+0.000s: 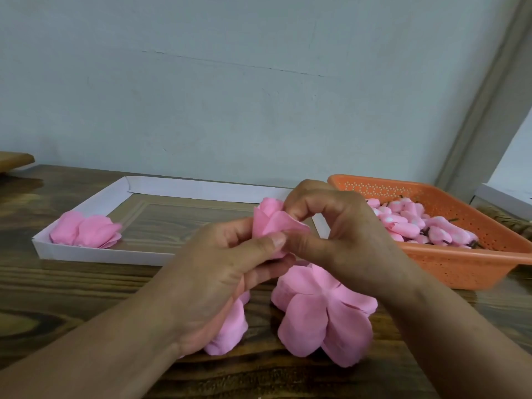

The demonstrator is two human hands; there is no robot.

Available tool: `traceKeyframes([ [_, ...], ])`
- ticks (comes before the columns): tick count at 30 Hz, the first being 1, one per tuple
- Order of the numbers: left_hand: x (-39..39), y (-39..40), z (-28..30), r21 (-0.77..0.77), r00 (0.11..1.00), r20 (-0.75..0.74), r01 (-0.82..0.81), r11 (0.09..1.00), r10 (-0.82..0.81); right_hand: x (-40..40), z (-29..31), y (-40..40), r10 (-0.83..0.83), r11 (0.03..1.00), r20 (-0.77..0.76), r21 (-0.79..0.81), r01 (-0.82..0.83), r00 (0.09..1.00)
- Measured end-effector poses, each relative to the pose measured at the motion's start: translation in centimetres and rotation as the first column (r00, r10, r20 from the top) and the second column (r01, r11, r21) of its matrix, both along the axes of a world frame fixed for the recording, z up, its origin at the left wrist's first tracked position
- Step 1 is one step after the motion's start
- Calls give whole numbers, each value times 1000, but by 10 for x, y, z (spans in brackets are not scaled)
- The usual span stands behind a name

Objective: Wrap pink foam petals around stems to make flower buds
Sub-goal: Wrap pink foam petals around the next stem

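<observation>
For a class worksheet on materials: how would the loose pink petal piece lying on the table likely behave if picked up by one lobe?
The petal piece is probably floppy: its thin lobes already curl and droop. Likely very light, so a nudge would slide it on the glossy table. Its thin edges may crease easily.

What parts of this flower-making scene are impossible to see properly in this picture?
Head view:
- The stem inside the bud: wrapped in petals and covered by the fingers of the left hand and right hand.
- The petal pile under the left hand: mostly hidden by the palm and wrist.
- The orange basket: its contents are blurred and the right hand covers its near-left part.
- The brown object at far left: cut off by the edge.
</observation>
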State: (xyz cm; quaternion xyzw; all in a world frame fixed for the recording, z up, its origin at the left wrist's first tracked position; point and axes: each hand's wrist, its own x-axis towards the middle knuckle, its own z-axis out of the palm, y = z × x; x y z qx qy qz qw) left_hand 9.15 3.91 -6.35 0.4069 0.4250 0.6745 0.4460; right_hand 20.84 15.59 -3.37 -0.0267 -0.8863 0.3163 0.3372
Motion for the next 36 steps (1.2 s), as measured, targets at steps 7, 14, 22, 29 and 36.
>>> traceKeyframes([
  [7, -1, 2, 5, -3, 965, 255, 63, 998, -60, 9, 15, 7, 52, 994, -27, 94, -50, 998],
  [14, -6, -2, 7, 15, 891, 395, 239, 971, -225, 27, 31, 22, 68, 996, -116, -50, -74, 991],
  [22, -9, -1, 2, 52, 885, 327, 334, 941, -332, 25, 30, 5, 99, 976, 206, 173, -136, 974],
  [29, -6, -1, 3, 49, 896, 316, 313, 949, -312, 22, 25, 0, 71, 979, 210, 172, -109, 975],
  [36, 1, -1, 6, 3, 911, 349, 235, 972, -221, 17, 23, 0, -20, 982, 225, 185, -23, 974],
])
